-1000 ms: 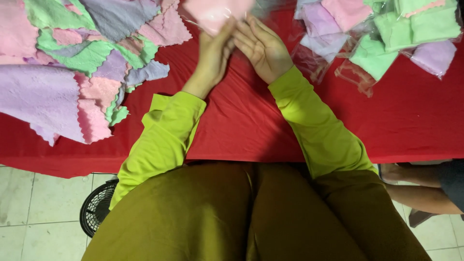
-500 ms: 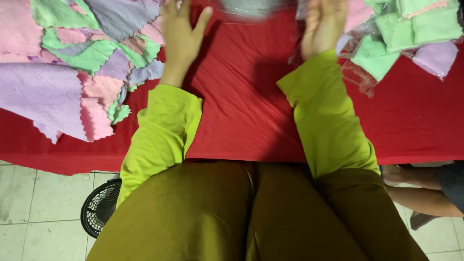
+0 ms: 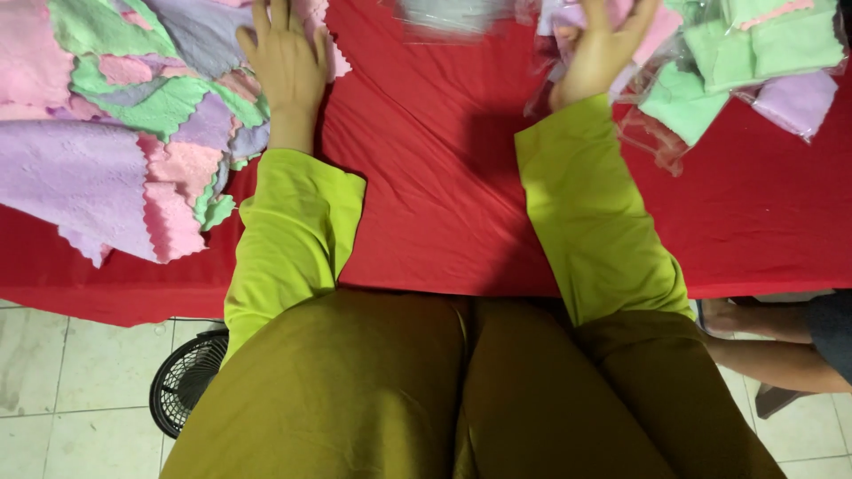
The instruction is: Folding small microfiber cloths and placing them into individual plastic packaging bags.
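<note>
resting flat and spread on the loose cloths lies the left hand; right hand sits among the bagged cloths, grip unclear. a careless pull could drag cloths off the red table edge.

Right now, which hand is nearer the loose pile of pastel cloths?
Left. The left hand lies flat on the right edge of the cloth pile. The right hand is across the red table, at the bagged cloths.
</note>
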